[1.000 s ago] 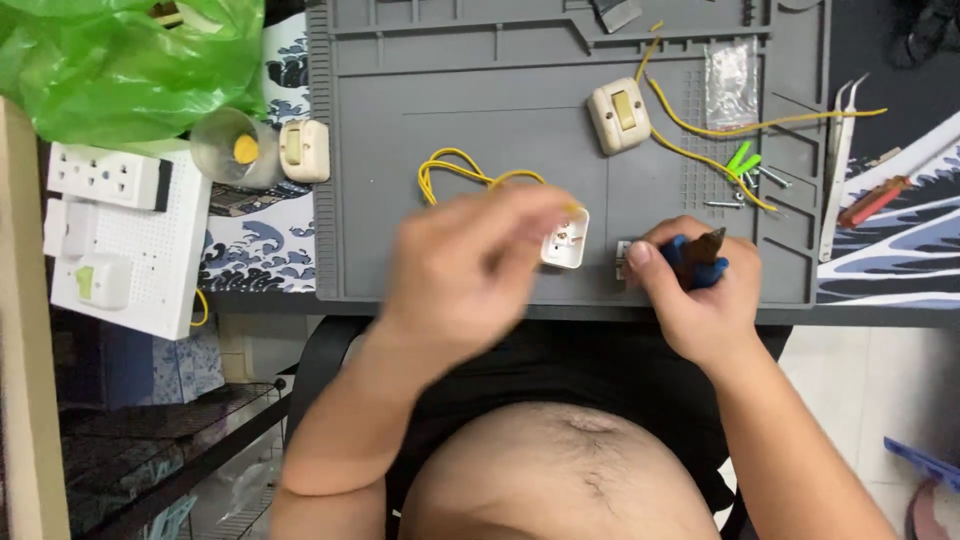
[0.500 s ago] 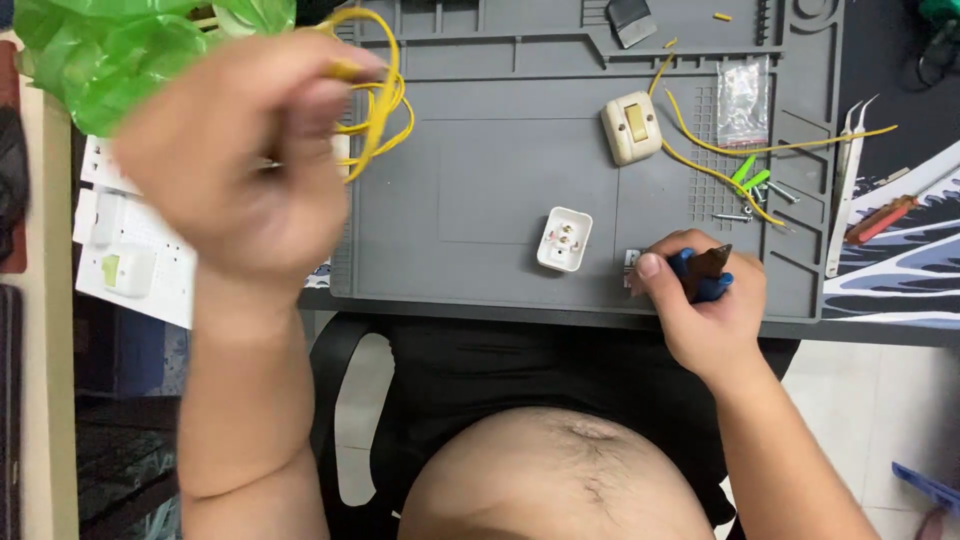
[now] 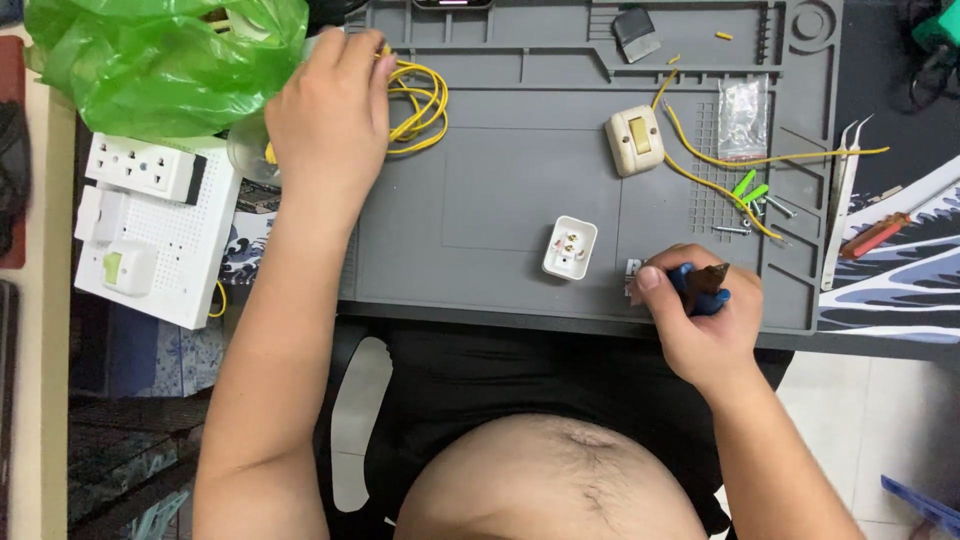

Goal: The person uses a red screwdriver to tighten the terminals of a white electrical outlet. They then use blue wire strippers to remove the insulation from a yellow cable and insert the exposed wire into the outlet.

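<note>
While the left hand (image 3: 325,110) clasps the yellow wire (image 3: 420,105) at the mat's (image 3: 500,200) far-left corner, the right hand (image 3: 700,310) grips blue pliers (image 3: 705,285); the socket (image 3: 570,247) lies unwired between.

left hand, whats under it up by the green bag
A coil of yellow wire sticks out from under the left hand, lying on the grey mat. A clear container shows at its edge; the hand covers what it holds.

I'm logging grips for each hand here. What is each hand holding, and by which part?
The left hand grips the coiled yellow wire at the coil's left side. The right hand is closed around the blue handles of a small hand tool.
</note>
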